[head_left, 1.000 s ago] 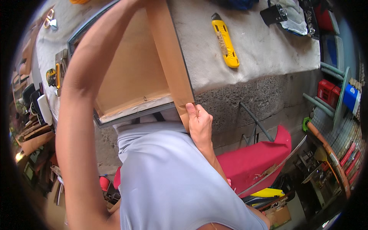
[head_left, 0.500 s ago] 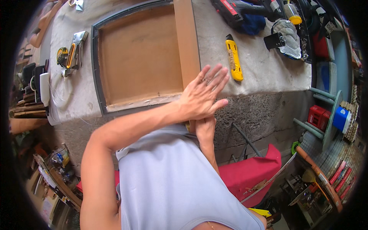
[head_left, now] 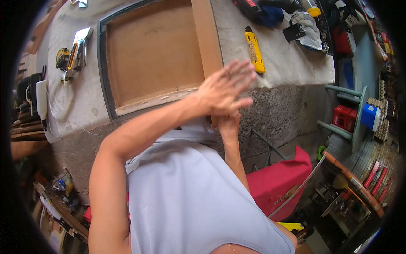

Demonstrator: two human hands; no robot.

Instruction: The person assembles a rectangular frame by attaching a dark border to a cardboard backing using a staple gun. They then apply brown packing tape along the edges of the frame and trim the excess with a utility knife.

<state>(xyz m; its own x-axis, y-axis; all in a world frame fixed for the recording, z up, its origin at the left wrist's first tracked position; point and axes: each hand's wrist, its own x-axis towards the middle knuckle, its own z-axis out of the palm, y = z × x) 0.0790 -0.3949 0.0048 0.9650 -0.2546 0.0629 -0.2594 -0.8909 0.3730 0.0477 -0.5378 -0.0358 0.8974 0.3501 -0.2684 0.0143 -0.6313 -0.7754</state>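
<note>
A dark-edged frame (head_left: 102, 67) with a brown inner panel (head_left: 154, 57) lies on the table. A flat brown wooden strip (head_left: 206, 36) runs along its right side and juts past the table's near edge. My left hand (head_left: 224, 91) is open over the strip's near part, palm down, fingers spread and slightly blurred. Beneath it, my right hand (head_left: 229, 123) is closed at the strip's near end; the left hand partly hides its fingers. Right of the strip lies a yellow utility knife (head_left: 255, 51).
At the left lie a staple gun (head_left: 80, 42), a tape measure (head_left: 62, 58) and clear line (head_left: 62, 101). A grey glove (head_left: 308, 31) and dark tools (head_left: 253, 10) are at the back right. A red cloth (head_left: 279, 178) and a green stool (head_left: 359, 118) stand below the table level.
The table and its things sit a little higher and further left in the picture. My left hand is still spread over the strip, and my right hand still closed below it.
</note>
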